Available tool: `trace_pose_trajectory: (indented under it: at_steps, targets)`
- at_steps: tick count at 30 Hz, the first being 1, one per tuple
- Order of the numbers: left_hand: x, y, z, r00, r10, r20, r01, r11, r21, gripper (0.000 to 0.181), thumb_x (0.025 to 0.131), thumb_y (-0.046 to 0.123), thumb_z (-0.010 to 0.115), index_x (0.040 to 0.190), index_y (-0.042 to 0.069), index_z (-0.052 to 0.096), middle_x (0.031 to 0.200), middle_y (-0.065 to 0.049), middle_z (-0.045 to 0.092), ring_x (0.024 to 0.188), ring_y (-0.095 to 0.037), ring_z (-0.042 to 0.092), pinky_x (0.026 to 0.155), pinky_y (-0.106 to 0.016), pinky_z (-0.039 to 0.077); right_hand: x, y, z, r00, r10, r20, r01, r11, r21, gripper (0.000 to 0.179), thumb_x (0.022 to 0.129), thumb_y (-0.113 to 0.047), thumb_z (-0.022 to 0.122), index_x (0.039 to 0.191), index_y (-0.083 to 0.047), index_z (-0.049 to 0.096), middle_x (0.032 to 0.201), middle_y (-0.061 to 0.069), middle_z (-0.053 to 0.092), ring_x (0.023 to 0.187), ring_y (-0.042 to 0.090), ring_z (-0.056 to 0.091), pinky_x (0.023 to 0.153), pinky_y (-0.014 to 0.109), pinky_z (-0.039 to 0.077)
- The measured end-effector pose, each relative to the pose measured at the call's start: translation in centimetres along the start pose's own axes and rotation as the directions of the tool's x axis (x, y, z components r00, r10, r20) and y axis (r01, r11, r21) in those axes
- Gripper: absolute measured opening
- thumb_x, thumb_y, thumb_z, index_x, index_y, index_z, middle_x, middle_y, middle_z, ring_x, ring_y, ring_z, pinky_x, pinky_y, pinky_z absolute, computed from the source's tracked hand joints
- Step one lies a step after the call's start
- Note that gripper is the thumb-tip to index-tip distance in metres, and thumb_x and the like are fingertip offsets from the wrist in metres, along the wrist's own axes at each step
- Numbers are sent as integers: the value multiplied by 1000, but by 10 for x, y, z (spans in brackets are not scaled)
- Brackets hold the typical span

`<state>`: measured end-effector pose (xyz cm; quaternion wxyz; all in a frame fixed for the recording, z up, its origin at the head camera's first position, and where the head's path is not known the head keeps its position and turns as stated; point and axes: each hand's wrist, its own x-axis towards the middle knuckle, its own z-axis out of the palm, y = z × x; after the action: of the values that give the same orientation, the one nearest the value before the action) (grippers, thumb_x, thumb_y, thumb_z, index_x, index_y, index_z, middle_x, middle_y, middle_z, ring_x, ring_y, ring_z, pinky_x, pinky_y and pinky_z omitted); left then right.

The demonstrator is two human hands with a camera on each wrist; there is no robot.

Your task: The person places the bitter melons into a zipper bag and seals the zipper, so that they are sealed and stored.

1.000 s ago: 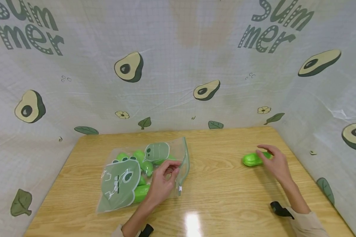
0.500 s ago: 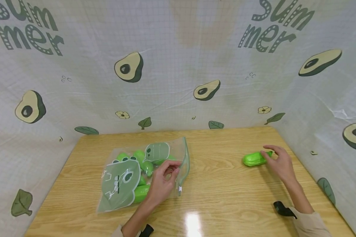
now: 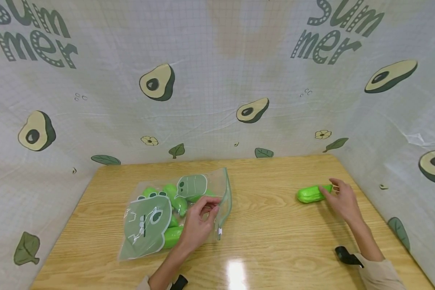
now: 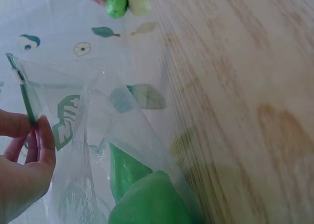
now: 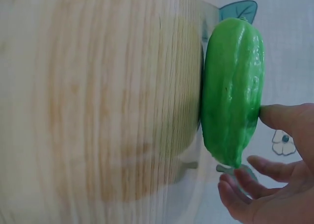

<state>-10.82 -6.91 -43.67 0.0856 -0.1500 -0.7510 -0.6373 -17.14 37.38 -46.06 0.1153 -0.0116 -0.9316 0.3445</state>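
Observation:
My left hand (image 3: pixel 197 223) pinches the open edge of a clear zip bag (image 3: pixel 212 183) printed with green cartoon creatures, lying on the left of the table. Inside the bag lie several green toy vegetables (image 3: pixel 179 205), partly covered by the print and my hand. In the left wrist view, thumb and fingers (image 4: pixel 45 140) meet at the green zip strip. At the right, a shiny, ridged green toy gourd (image 5: pixel 233 86) rests on its side on the table. My right hand (image 3: pixel 342 200) is at its pointed end, thumb against its upper side, the other fingers loosely bent past the tip.
A white slider (image 3: pixel 220 230) sits at the near end of the zip. The wooden table (image 3: pixel 268 229) meets a cloth backdrop (image 3: pixel 210 133) with avocado prints at the back and both sides.
My right hand has shifted a little to the right, from over the gourd to its pointed end, uncovering more of it. The left hand and bag have stayed put.

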Motion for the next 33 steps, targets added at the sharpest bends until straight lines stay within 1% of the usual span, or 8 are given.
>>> trace_pose_trajectory:
  at_steps: [5,10,14,25,26,29,31,33]
  targets:
    - [0,0,0,1000,-3,-1,3,1000,-6,22,96,-8,64,113,5,69,108,-5,68,97,-23,65,90,-27,59,0,0,-4,989,95,117,-97,995,11,76,107,-35,54,147,24,25,139,51,36,123,66,44,97,72,45]
    - [0,0,0,1000,1,-4,-1,1000,-11,21,96,-9,64,113,4,69,108,-5,68,97,-23,65,90,-28,59,2,0,-7,973,141,184,-140,990,-17,82,108,-41,49,147,26,21,140,52,35,126,64,43,100,70,44]
    - [0,-1,-1,1000,2,-5,-3,1000,-15,22,96,-8,64,113,4,69,109,-5,68,98,-22,65,91,-28,59,1,0,-8,972,143,187,-146,989,-2,82,108,-42,50,148,24,21,141,51,35,127,64,43,100,70,45]
    - [0,-2,-1,1000,0,-3,0,1000,-13,22,96,-7,64,114,5,69,109,-5,68,98,-23,65,92,-28,59,-4,-4,-5,980,163,111,-170,983,62,81,104,-47,56,152,13,28,143,45,38,125,61,49,93,66,50]
    - [0,-2,-1,1000,1,-3,-1,1000,-12,23,96,-7,64,115,5,69,109,-5,68,98,-23,65,92,-28,59,-4,-4,-4,982,159,100,-166,984,67,80,104,-46,56,152,12,29,143,44,38,124,60,49,90,63,53]
    - [0,-2,-1,1000,6,-4,-6,1000,-10,23,97,-7,64,115,5,69,109,-5,68,98,-23,65,92,-29,59,-5,-7,-3,988,142,65,-147,986,82,76,104,-45,58,152,9,33,143,41,41,123,58,52,80,35,59]
    - [0,-2,-1,1000,7,-4,-7,1000,-11,22,97,-7,64,114,5,69,109,-5,68,98,-23,65,91,-29,59,-5,-8,-2,990,135,45,-138,986,97,74,103,-44,59,152,7,35,143,40,42,122,58,52,73,17,53]
    - [-1,-1,-1,1000,4,-5,-4,1000,-12,22,96,-8,64,114,4,69,108,-5,68,98,-23,65,91,-29,59,-4,-9,-1,991,132,24,-134,985,107,73,103,-43,60,151,6,37,142,39,44,122,57,53,67,6,43]
